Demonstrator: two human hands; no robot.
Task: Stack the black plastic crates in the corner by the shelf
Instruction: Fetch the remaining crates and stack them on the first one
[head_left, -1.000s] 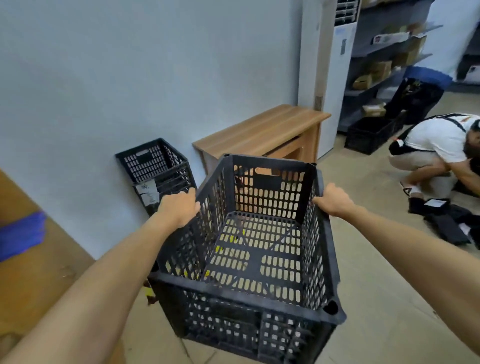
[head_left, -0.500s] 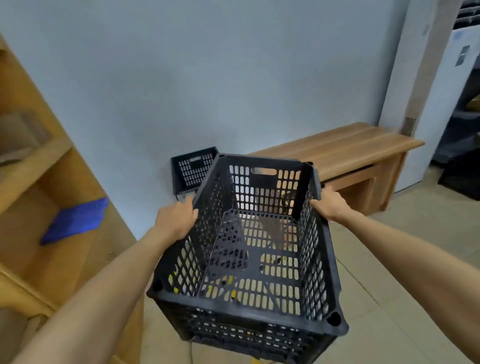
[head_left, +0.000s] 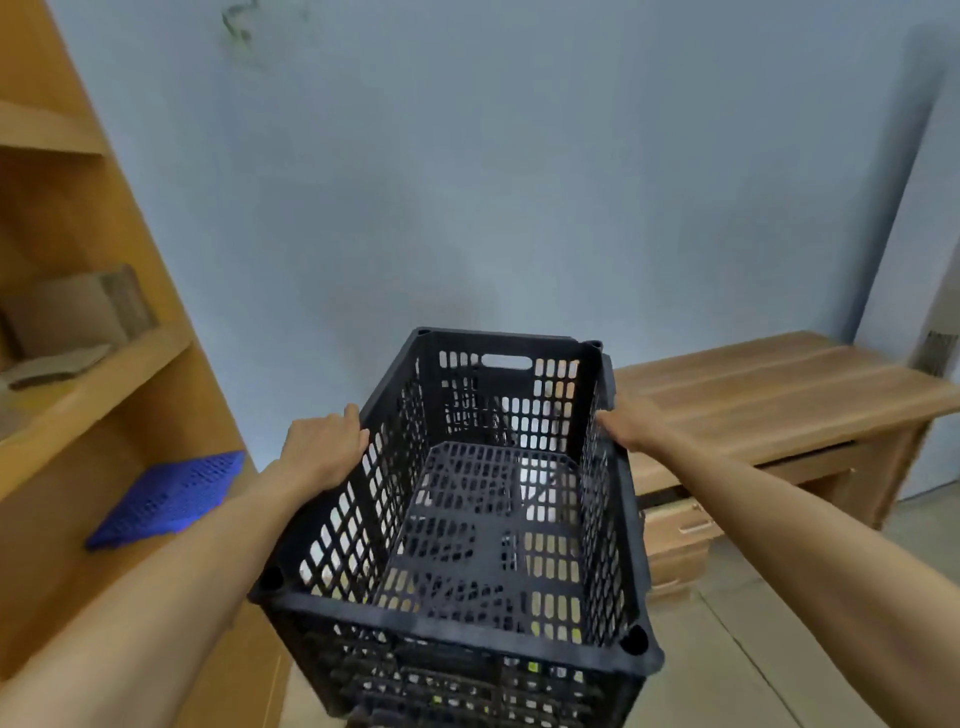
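I hold an empty black perforated plastic crate (head_left: 483, 525) in front of me, open side up, tilted slightly toward me. My left hand (head_left: 324, 449) grips its left rim and my right hand (head_left: 631, 423) grips its right rim. The crate is in the air near the blue-grey wall, between the wooden shelf (head_left: 98, 364) on the left and a wooden desk on the right. Dark shapes of another black crate (head_left: 470, 402) show through the far wall's holes, mostly hidden behind the one I carry.
The wooden shelf holds a blue perforated panel (head_left: 171, 499) and cardboard pieces (head_left: 72, 322). A low wooden desk (head_left: 769, 400) with drawers stands against the wall on the right. A white unit (head_left: 930, 291) rises at the far right. Beige floor (head_left: 748, 654) lies below.
The view has swung left and moved closer to the wall and shelf. The held crate now covers the crate leaning at the wall. Both hands keep their grip on the rims.
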